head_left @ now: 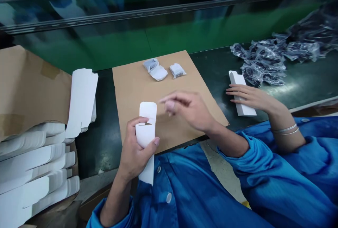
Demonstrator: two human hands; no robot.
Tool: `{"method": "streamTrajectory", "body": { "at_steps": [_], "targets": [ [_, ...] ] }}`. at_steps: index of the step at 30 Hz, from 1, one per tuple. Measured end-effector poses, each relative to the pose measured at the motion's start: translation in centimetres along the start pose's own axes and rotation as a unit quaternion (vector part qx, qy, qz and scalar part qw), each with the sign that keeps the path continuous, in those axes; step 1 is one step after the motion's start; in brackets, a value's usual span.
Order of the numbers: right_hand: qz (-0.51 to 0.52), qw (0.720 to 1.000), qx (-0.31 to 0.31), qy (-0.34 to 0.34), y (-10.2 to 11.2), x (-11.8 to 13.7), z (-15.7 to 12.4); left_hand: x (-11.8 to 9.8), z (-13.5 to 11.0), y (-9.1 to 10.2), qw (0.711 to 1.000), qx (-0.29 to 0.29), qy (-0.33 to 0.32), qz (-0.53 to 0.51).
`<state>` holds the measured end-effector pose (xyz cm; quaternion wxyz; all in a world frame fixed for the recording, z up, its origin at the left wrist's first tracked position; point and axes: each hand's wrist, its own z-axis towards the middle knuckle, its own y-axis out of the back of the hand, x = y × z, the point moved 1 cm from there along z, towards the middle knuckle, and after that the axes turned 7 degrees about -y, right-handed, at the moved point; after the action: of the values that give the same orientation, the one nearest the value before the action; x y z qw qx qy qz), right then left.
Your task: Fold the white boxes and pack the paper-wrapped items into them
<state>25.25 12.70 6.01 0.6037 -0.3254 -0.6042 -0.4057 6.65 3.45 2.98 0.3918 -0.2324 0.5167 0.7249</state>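
My left hand (138, 147) is wrapped round a narrow white carton (146, 134), held upright over the near edge of the brown cardboard sheet (132, 87). The carton's top flap stands up and its mouth is partly open. My right hand (188, 110) hovers to the right of the carton, slightly blurred, with the index finger stretched out and nothing visible in its fingers. Farther back on the sheet lie two small items in clear and white wrapping: a longer packet (155, 69) and a smaller packet (177, 70).
Flat white cartons (81, 101) lean against a brown box (34, 83) at left, with several more stacked (34, 171) below. At right a co-worker's hand (249, 96) rests on another white carton (245, 110). Plastic-bagged items (269, 59) lie beyond, before a green panel (169, 32).
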Motion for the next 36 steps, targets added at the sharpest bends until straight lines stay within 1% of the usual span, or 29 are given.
{"method": "streamTrajectory", "body": {
  "at_steps": [1, 2, 3, 4, 6, 7, 10, 14, 15, 17, 19, 21, 23, 26, 29, 32, 34, 36],
  "targets": [
    [0.055, 0.997, -0.028, -0.039, 0.3, -0.2, 0.4, 0.0, 0.0, 0.0, 1.000, 0.012, 0.001, 0.002],
    [0.098, 0.992, -0.030, -0.076, 0.3, -0.4, 0.8, 0.0, 0.0, 0.0, 1.000, 0.021, 0.001, 0.004],
    [0.127, 0.986, -0.001, -0.108, 0.3, -0.5, 1.1, 0.0, 0.0, -0.1, 1.000, 0.028, -0.001, 0.006],
    [0.144, 0.980, 0.040, -0.133, 0.0, -0.7, 1.3, 0.0, 0.1, -0.1, 0.999, 0.035, -0.004, 0.008],
    [0.154, 0.970, 0.107, -0.156, -0.6, -0.8, 1.3, -0.1, 0.0, -0.3, 0.999, 0.043, -0.008, 0.017],
    [0.154, 0.968, 0.119, -0.156, -0.9, -0.8, 1.1, -0.1, 0.0, -0.4, 0.999, 0.043, -0.006, 0.024],
    [0.139, 0.974, 0.112, -0.140, -1.7, -0.6, 0.4, -0.2, -0.3, -1.0, 0.999, 0.022, 0.000, 0.047],
    [0.140, 0.976, 0.098, -0.136, -2.3, -0.4, -0.2, -0.3, -0.7, -2.0, 0.997, -0.065, -0.034, 0.013],
    [0.148, 0.975, 0.096, -0.133, -2.3, -0.4, -0.2, -0.3, -0.8, -2.2, 0.997, -0.074, -0.037, 0.002],
    [0.159, 0.974, 0.097, -0.126, -2.4, -0.5, -0.3, -0.3, -0.9, -2.2, 0.997, -0.065, -0.030, 0.005],
    [0.162, 0.974, 0.097, -0.123, -2.4, -0.6, -0.4, -0.4, -1.1, -2.0, 0.998, -0.039, -0.017, 0.051],
    [0.160, 0.975, 0.092, -0.124, -2.4, -0.7, -0.5, -0.4, -1.2, -1.7, 0.994, -0.020, -0.019, 0.104],
    [0.153, 0.977, 0.084, -0.119, -2.6, -0.7, -0.8, -0.5, -1.3, -1.5, 0.991, 0.003, -0.022, 0.133],
    [0.102, 0.990, 0.063, -0.077, -3.1, -0.6, -1.5, -0.4, -1.2, -1.3, 0.990, 0.023, -0.024, 0.140],
    [0.023, 0.999, 0.026, 0.030, -4.0, -0.8, -2.4, -0.4, -1.2, -1.2, 0.990, 0.013, -0.033, 0.140],
    [-0.063, 0.986, -0.036, 0.148, -4.7, -1.4, -3.2, -0.2, -1.5, -1.1, 0.992, 0.017, -0.019, 0.124],
    [-0.124, 0.973, -0.056, 0.188, -5.0, -2.1, -3.6, 0.0, -1.7, -1.1, 0.995, 0.029, -0.005, 0.101],
    [-0.193, 0.958, -0.044, 0.209, -5.3, -2.6, -3.9, 0.1, -1.9, -1.2, 0.996, 0.041, -0.002, 0.074]
  ]
}}
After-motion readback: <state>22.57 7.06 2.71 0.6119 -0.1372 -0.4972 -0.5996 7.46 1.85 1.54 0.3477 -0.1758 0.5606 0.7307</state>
